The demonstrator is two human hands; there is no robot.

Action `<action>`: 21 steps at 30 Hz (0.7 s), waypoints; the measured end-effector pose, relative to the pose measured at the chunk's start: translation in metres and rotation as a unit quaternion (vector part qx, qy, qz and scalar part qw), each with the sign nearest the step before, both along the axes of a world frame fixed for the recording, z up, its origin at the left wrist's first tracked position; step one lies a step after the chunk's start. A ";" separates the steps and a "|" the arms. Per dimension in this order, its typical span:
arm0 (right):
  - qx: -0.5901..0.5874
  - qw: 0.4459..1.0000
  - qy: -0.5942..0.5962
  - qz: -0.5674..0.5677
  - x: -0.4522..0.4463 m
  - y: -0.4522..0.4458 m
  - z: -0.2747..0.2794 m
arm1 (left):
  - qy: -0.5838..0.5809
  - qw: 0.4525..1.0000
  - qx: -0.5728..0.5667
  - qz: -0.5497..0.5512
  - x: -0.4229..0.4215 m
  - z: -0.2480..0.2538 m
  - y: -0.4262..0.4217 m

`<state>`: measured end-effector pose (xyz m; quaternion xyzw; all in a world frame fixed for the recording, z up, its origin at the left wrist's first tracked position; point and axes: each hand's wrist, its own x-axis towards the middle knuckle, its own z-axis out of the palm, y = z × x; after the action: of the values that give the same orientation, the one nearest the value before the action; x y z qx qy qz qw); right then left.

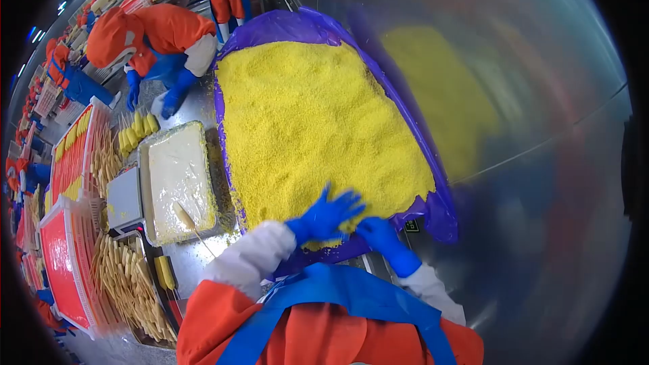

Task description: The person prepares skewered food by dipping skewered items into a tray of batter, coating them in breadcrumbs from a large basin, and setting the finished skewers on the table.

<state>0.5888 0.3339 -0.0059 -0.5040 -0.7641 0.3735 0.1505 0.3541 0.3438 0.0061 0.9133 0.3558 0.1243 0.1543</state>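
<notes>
A broad heap of yellow crumbs point(297, 128) lies on a purple plastic sheet point(433, 162) in front of me. My left hand point(328, 216), in a blue glove, is over the near edge of the heap with its fingers spread. Close beside it, my right hand point(382, 236), also gloved in blue, has its fingers bent together near a small yellow patch between the hands. What the right fingers hold, if anything, is hidden. To the left, a tray of pale batter point(179, 182) has a skewered piece point(182, 216) lying in it, its stick over the near rim.
Left of the batter are a grey scale point(125, 196), a tray of many skewered pieces point(128, 284) and two yellow-coated ones point(164, 272). More coated skewers point(135, 132) lie near a co-worker point(152, 47). Red-and-white crates point(64, 257) stand farther left; a metal wall point(527, 108) rises right.
</notes>
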 end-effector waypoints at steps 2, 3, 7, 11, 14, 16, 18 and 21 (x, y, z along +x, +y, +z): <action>0.044 0.999 0.013 0.020 0.004 -0.016 -0.003 | 0.018 0.999 -0.003 -0.045 -0.003 0.000 -0.035; 0.041 0.999 0.013 0.018 0.003 -0.010 -0.006 | 0.012 0.998 -0.022 -0.061 -0.003 0.004 -0.043; 0.047 0.998 -0.023 -0.024 -0.013 0.013 -0.007 | 0.039 0.975 0.083 0.203 0.006 0.013 0.048; 0.058 0.997 0.042 -0.025 -0.005 -0.009 0.006 | -0.047 0.942 0.118 0.310 -0.039 0.058 0.066; 0.014 0.997 0.061 -0.052 -0.008 -0.006 -0.009 | -0.268 0.912 0.050 0.306 -0.087 0.008 0.046; 0.063 0.991 0.043 -0.114 -0.017 0.014 -0.009 | -0.445 0.830 0.001 0.336 -0.091 -0.010 0.040; 0.064 0.990 0.069 -0.105 -0.019 0.022 -0.001 | -0.538 0.770 -0.035 0.341 -0.079 -0.009 0.034; 0.026 0.995 0.079 -0.059 -0.006 -0.001 0.004 | -0.487 0.822 -0.147 0.256 -0.040 -0.024 -0.010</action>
<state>0.5829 0.3333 -0.0019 -0.5126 -0.7282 0.3831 0.2453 0.3144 0.3341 -0.0182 0.5765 0.4689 0.5346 0.4025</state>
